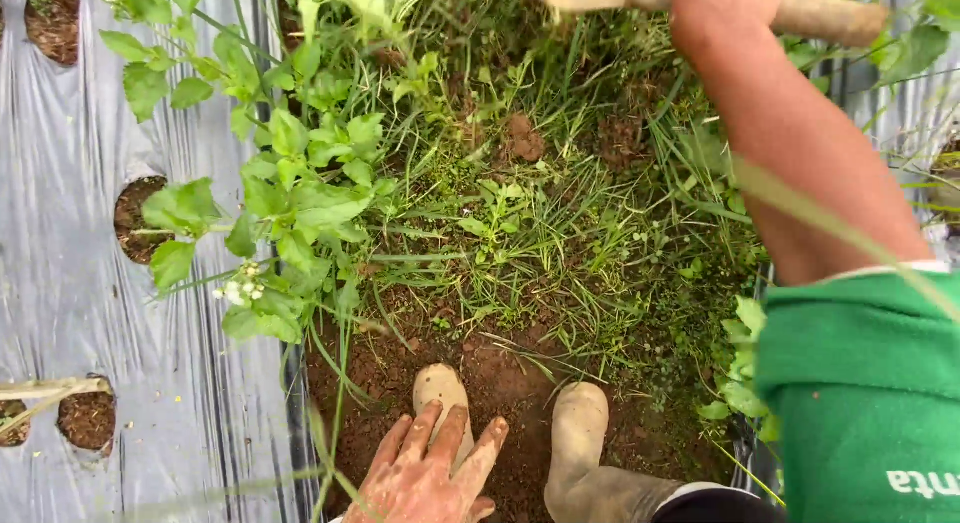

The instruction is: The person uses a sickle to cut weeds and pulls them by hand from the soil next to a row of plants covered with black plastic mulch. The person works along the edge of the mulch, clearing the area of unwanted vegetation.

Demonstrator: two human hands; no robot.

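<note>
- Plastic sheet point(70, 283): grey mulch film covers the bed on our left, with round planting holes showing dark soil. A strip of the same film shows at the far right edge.
- Weedy strip point(520, 233): the furrow between the sheets is thick with grass and low weeds over reddish-brown soil. It is densest in the middle; bare soil shows near our boots.
- Right arm: it reaches forward from a green sleeve point(870, 403) across the right side of the view.
- Leafy plant point(290, 193): a broad-leaved plant with small white flowers leans out from the sheet's edge into the furrow.
- Wooden handle point(830, 18): it lies across the top edge, pale and worn. Its working end is out of view.
- Right hand point(725, 8): its fingers are wrapped shut around the handle, at the very top of the frame.
- Boots point(580, 433): two pale, muddy rubber boots stand side by side on the bare soil.
- Left hand point(430, 478): soil-stained, its fingers are spread wide and hold nothing. It hangs in front of the left boot at the bottom edge.
- Clods point(522, 138): a few loose lumps of earth sit among the grass up ahead.
- Judgement: to work this strip well, we would keep the tool in the centre of the furrow, away from the film edges and the leafy plant, and keep our boots well behind the tool's reach.
</note>
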